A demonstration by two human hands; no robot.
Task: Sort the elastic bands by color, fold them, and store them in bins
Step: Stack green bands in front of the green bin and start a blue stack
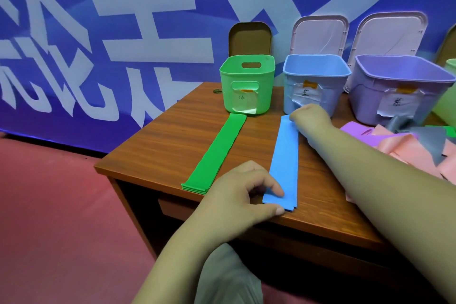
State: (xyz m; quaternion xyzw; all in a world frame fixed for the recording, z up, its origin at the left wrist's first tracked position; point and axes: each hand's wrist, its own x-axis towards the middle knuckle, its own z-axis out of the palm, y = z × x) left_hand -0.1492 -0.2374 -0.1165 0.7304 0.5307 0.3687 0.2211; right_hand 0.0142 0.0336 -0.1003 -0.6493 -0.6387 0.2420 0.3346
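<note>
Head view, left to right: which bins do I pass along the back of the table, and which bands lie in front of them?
Bins: green bin → blue bin → purple bin. Bands in front: green band stack → blue band stack → loose pile of pink, purple and grey bands.

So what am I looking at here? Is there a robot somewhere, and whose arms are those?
There is no robot. A person wears a camera on the head, and it looks down at their own arms. On the wooden table lies a flat stack of blue bands. The left hand pinches its near end. The right hand rests on its far end, with the fingers hidden. Beside it lies a stack of green bands, in front of a green bin. A blue bin and a purple bin stand next to that one, all open. A loose pile of pink, purple and grey bands lies at the right.
</note>
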